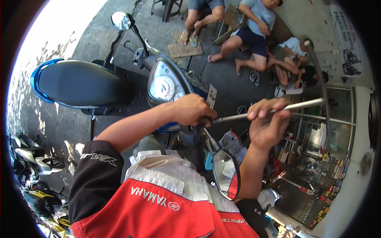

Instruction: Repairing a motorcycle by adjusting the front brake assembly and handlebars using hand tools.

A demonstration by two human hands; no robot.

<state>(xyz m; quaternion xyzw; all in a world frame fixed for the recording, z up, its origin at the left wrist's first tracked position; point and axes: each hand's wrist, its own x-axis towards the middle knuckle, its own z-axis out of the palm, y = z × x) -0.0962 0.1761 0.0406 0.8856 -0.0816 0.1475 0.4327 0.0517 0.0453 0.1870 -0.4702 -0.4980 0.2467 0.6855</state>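
A long metal T-handle wrench runs from the scooter's handlebar area out to the right, and its crossbar stands up at the far end. My right hand grips the shaft near its middle. My left hand is closed around the shaft's front end, just above the stem of the near mirror; the tip is hidden under my fingers. The scooter's speedometer sits just left of my left hand. Its black seat lies further left.
The scooter's second mirror sticks up at the top. Several people sit on the pavement beyond the scooter. Shop shelves with small goods fill the right side. Parked motorbikes crowd the lower left.
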